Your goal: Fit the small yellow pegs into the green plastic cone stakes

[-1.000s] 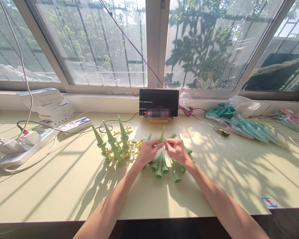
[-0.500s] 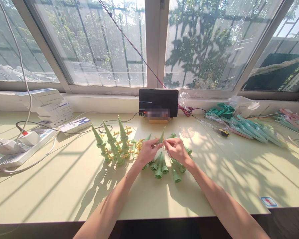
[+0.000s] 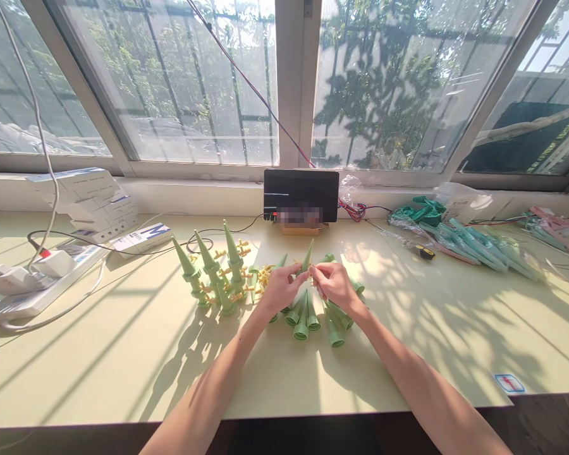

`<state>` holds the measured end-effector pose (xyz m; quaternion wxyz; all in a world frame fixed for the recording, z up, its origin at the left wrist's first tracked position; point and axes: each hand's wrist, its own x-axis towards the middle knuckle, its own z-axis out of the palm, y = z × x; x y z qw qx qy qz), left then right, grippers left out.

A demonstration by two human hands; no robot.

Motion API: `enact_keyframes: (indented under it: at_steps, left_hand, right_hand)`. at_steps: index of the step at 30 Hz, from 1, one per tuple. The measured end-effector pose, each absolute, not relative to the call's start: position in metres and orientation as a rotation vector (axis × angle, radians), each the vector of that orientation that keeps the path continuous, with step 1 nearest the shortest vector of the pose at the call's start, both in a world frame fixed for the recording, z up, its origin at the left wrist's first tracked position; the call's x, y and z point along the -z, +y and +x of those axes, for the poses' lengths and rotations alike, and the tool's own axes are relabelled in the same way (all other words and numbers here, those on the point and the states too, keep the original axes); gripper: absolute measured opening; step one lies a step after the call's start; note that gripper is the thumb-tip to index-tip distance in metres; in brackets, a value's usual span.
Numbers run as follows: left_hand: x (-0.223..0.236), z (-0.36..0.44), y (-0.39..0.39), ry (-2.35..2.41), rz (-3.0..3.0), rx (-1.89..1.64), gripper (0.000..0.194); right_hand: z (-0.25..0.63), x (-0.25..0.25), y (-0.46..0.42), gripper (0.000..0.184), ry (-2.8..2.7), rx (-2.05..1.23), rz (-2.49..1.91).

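Pinched upright between the thumb and fingers of my left hand (image 3: 285,287) is a green plastic watering spike (image 3: 307,254), its tip pointing up. Close against it, my right hand (image 3: 334,284) has its fingertips closed on a small yellow valve (image 3: 312,268), mostly hidden by the fingers. Beneath both hands, several loose green spikes (image 3: 301,330) lie fanned out with their open ends toward me. Left of my left hand is a pile of small yellow valves (image 3: 264,277). Farther left stand several green spikes (image 3: 212,265) with yellow valves fitted to their sides.
A black-screened tablet (image 3: 301,196) leans on a stand by the window. White boxes (image 3: 99,202) and a power strip (image 3: 52,284) with cables are at the left. Bagged green parts (image 3: 474,246) and a yellow-black tool (image 3: 425,253) lie at the right.
Both hands stay together at the same spot. The spike in my left hand tilts slightly more, and the fingers of my right hand shift a little against it.
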<state>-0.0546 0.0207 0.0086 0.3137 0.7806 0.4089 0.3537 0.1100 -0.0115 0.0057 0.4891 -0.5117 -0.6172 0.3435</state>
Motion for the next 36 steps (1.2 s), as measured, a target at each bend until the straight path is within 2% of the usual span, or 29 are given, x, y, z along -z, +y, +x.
enact_keyframes:
  at_steps: [4, 12, 22, 36]
  left_hand:
    - [-0.010, -0.055, 0.022, 1.178, 2.082, -0.941, 0.030]
    - [0.001, -0.056, 0.030, 1.416, 2.166, -0.967, 0.028]
    - [0.000, -0.053, 0.022, 1.520, 2.283, -0.716, 0.031]
    - [0.003, -0.056, 0.027, 1.419, 2.309, -0.806, 0.031]
  right_hand:
    - [0.112, -0.006, -0.011, 0.047, -1.540, -0.706, -1.317]
    - [0.124, 0.003, -0.001, 0.045, -1.466, -0.353, -1.404]
    - [0.126, 0.011, 0.003, 0.046, -1.553, -0.290, -1.407]
    - [0.125, 0.011, 0.002, 0.048, -1.578, -0.278, -1.365]
